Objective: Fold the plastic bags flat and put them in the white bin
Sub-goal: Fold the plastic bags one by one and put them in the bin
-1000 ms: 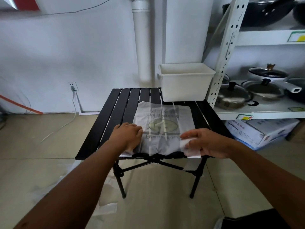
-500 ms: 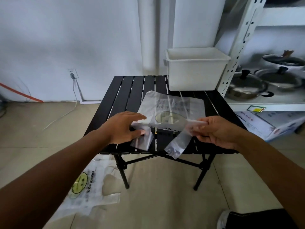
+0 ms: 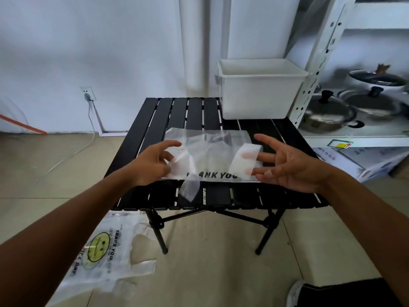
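Counts one bin (image 3: 261, 91), two bags: floor bag (image 3: 104, 251), and table bag (image 3: 212, 156) pinched by left hand (image 3: 152, 162), propped on splayed right hand (image 3: 292, 165).

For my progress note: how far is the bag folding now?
Done: no bag shows in the white bin, though its bottom is hidden. In hand: one bag lies folded over on the table, the left hand and right hand at its ends. Left: finish it, then the bag on the floor.

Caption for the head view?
Left hand and right hand fold a bag at the table; bin behind.
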Demonstrator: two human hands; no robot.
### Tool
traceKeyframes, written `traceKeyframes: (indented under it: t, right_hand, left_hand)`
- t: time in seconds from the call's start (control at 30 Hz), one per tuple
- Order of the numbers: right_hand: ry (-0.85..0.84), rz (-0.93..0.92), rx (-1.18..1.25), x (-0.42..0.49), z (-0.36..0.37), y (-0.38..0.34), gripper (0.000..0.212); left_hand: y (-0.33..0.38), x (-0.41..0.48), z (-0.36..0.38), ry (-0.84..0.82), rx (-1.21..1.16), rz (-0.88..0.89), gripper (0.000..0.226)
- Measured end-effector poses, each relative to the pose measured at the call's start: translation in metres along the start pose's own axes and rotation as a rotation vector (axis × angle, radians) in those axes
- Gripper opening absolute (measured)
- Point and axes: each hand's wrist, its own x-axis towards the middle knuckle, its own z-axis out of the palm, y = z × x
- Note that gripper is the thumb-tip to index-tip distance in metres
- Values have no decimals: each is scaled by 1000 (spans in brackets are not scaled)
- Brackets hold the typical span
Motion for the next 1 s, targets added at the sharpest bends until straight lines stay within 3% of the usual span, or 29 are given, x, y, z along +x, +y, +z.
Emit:
traceKeyframes:
  t: [0.17, 0.27, 0.37, 0.57, 0.73, 0.87, 1.0]
  right_hand:
    - [112, -100, 277, 17, 9, 6, 106]
    - [201, -135, 367, 26, 17, 5, 90]
    - [299, -129, 291, 35, 22, 5, 78]
    - [449, -98, -211, 47, 28, 20, 65]
    - [455, -121, -400, 47, 27, 25, 52]
    - [577, -216, -496, 49, 32, 28, 30]
    - [713, -257, -596, 54, 32, 32, 15]
  left_hand:
    - [8, -5, 2, -130, 283, 51, 110]
    - [7, -6, 2, -174, 377, 19, 118]
    - [5, -7, 3, -170, 414, 19, 98]
    - [1, 3, 8, 156, 308, 36, 6]
    - [4, 24, 10, 428, 62, -252, 48]
    - [3, 44, 6, 439, 183, -431, 49]
    - [1, 53, 5, 430, 329, -484, 37]
